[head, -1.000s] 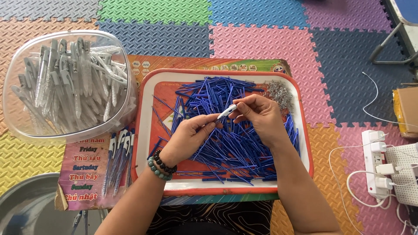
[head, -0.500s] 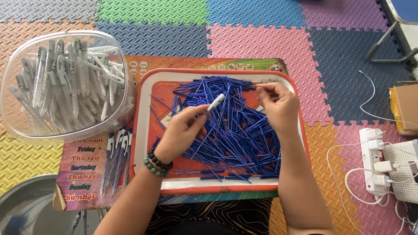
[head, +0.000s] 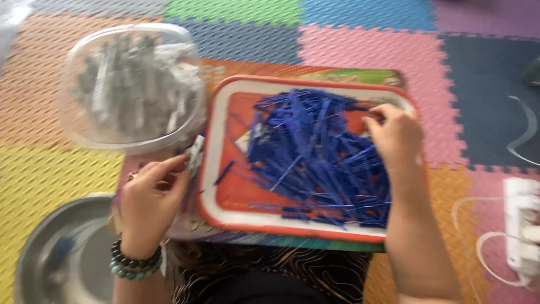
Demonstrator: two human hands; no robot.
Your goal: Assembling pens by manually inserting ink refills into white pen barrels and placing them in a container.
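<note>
Two hands: left hand (head: 151, 198) pinched white pen (head: 195, 153), left of tray (head: 209, 169)
Right hand (head: 395, 135): fingers curled in refills (head: 315, 152), grip unclear

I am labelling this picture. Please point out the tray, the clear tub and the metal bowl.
tray (head: 216, 169): head view, bare white rim on its left side.
clear tub (head: 132, 87): head view, middle of its transparent wall.
metal bowl (head: 62, 247): head view, bare inner surface, lower left.
</note>
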